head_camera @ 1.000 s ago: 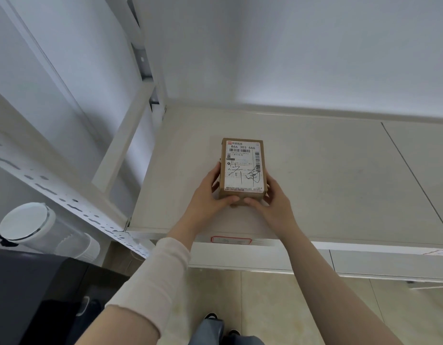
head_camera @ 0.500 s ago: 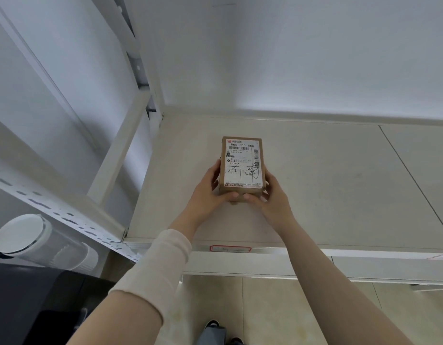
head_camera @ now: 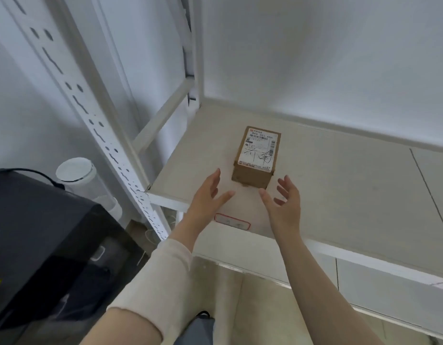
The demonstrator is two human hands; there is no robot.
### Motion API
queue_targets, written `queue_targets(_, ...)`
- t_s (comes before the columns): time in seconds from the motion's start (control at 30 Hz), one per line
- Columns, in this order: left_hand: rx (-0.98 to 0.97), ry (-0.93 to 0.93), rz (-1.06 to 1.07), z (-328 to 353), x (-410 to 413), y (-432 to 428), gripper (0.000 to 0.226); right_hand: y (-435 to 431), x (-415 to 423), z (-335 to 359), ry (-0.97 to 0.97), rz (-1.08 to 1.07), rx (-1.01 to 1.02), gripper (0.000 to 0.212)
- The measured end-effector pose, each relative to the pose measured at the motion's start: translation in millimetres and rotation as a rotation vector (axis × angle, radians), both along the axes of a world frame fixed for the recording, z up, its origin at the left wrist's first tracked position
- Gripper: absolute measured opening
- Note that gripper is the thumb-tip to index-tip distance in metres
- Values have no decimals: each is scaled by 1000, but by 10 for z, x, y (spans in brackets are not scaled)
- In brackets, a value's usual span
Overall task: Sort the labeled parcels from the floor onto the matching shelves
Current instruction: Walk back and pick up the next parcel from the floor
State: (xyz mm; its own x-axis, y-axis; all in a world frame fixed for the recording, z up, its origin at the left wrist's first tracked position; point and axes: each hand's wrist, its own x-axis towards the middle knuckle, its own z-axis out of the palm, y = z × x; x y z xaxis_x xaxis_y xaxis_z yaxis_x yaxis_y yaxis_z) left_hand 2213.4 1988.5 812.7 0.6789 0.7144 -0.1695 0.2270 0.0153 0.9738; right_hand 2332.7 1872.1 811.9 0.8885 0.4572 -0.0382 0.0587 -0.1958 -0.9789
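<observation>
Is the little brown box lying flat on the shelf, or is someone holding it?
Lying flat, label up. The box rests on the shelf; the left hand and right hand are open beside it, not touching.

We are seeing soft, even daylight brightening white back wall [head_camera: 327, 58]; faint shadow lying under small brown cardboard parcel [head_camera: 255, 158]. Wide-angle lens bending perforated white metal upright [head_camera: 91, 113]. Slight blur softening both hands; black box [head_camera: 41, 232] staying dim.
</observation>
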Motion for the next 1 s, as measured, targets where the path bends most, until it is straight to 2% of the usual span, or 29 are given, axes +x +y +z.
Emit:
queue_targets(0.27,-77,-52,377,-140,-567,-1142,53,-716,-461,-81,18,271,35,55)
queue_targets(0.5,-130,0,746,-285,-1559,-1954,45,-975,-1466,-309,154,722,-78,29)
queue_targets(0.7,-185,-23,1099,-383,-2709,-2823,43,-1416,-2705,-481,179,1171,-224,44)
queue_targets(0.87,-210,-66,1433,-430,-3667,-3921,39,-2152,-3781,-564,157,1504,-308,34)
queue_targets(1.0,-237,-150,1721,-490,-4289,-5048,38,-3014,-4604,-611,119,1755,-365,39)
